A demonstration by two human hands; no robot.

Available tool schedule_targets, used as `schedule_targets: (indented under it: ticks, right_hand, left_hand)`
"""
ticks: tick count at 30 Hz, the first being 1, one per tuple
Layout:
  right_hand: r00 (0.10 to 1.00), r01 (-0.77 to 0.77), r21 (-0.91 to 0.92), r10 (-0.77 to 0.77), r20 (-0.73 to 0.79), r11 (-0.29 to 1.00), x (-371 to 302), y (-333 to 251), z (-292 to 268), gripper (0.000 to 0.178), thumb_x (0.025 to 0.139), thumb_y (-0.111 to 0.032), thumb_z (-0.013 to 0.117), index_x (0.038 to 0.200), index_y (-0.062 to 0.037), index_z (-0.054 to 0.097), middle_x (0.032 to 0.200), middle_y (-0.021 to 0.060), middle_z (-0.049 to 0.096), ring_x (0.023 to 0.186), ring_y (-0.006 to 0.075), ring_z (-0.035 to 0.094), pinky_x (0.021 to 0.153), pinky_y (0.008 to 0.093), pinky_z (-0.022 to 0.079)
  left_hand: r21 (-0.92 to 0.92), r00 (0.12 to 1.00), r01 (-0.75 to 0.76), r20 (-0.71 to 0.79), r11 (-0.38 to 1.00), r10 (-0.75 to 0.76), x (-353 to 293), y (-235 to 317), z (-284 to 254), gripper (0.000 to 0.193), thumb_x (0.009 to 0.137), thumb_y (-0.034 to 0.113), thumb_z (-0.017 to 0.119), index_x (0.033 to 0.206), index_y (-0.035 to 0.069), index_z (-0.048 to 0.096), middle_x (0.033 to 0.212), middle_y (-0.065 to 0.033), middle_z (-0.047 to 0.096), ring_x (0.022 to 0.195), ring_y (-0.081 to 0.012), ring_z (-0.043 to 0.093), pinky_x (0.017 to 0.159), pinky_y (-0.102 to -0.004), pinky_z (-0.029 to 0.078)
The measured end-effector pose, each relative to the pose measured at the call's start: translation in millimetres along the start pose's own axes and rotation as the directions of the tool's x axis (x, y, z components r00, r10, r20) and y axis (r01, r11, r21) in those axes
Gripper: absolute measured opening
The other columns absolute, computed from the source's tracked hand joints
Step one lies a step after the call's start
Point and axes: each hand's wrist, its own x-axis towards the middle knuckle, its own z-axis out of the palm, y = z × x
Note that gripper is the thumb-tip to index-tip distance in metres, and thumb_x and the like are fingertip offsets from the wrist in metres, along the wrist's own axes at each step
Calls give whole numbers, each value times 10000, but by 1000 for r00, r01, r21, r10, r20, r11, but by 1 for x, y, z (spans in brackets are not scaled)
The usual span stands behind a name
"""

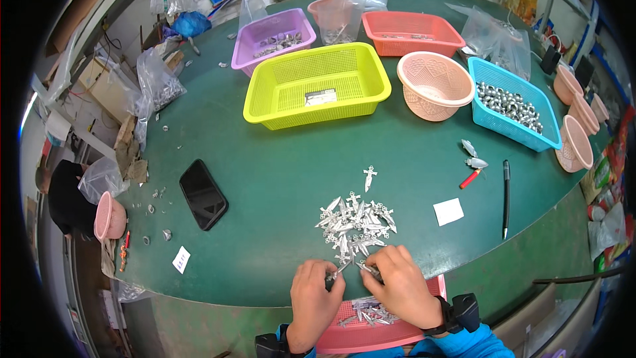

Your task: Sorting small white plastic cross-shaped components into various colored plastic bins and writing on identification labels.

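Note:
At the table's near edge, a loose pile of small silver dagger-shaped metal pieces [351, 220] lies spread out, and a single dagger-shaped piece [370, 178] sits just beyond it. My left hand [315, 299] is closed at the pile's near left side, pinching one or more of these pieces between thumb and fingers. My right hand [401, 289] is closed in the same way on the near right side, with silver metal showing under its fingertips. Below the edge, partly covered by my right hand, is a pink basket [334, 339] containing more such pieces.
A yellow-green basket [318, 118], a purple basket [242, 59], a red basket [424, 21], a round peach basket [434, 107] and a blue basket of metal rings [489, 119] stand farther back. A phone [203, 194] lies left; a white paper [448, 212] and a pen [506, 199] lie right.

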Motion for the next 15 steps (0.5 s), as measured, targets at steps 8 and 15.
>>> schedule_targets:
  ticks: [8, 15]
  right_hand:
    - [848, -529, 543, 430, 310, 652, -8, 5, -39, 88, 705, -85, 607, 741, -27, 551, 669, 32, 514, 534, 87, 463, 494, 205, 380]
    - [998, 21, -6, -21, 67, 1000, -4, 4, -20, 208, 663, -115, 614, 805, 1, 515, 722, 95, 464, 684, 243, 451, 575, 310, 392]
  left_hand:
    - [-406, 938, 223, 338, 887, -81, -5, 2, -37, 193, 627, 122, 662, 770, 32, 568, 694, -71, 531, 607, -194, 523, 564, -264, 427]
    - [-21, 999, 16, 43, 1000, -15, 12, 20, -3, 253, 579, 132, 700, 758, 28, 555, 647, -61, 499, 571, -183, 501, 495, -278, 405]
